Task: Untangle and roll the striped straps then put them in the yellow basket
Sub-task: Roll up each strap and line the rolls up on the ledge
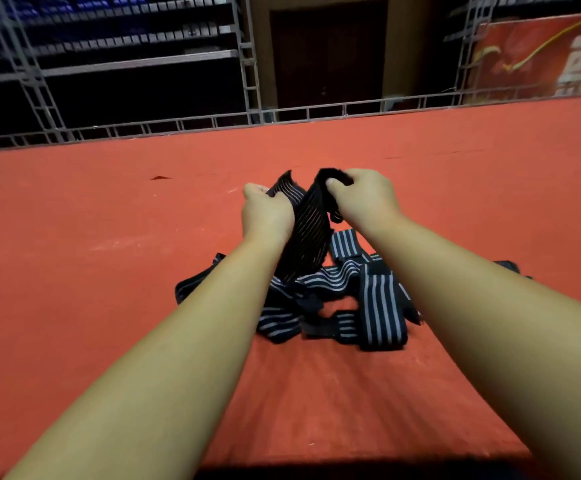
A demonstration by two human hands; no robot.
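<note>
Red carpet (109,271) covers the floor w/ a tangled heap of striped straps (334,306) lying on it, navy w/ pale stripes, between the person's two forearms and close in front of them. Left hand (266,216) is closed round one edge of a lifted strap (308,237), fingers curled over the top, while right hand (365,199) pinches the dark end of that same strap, thumb on top; strap runs from both hands down into the heap. Behind, at the carpet's far edge, a low metal railing (282,116) and grey scaffold racks (109,64); basket not in sight.
</note>
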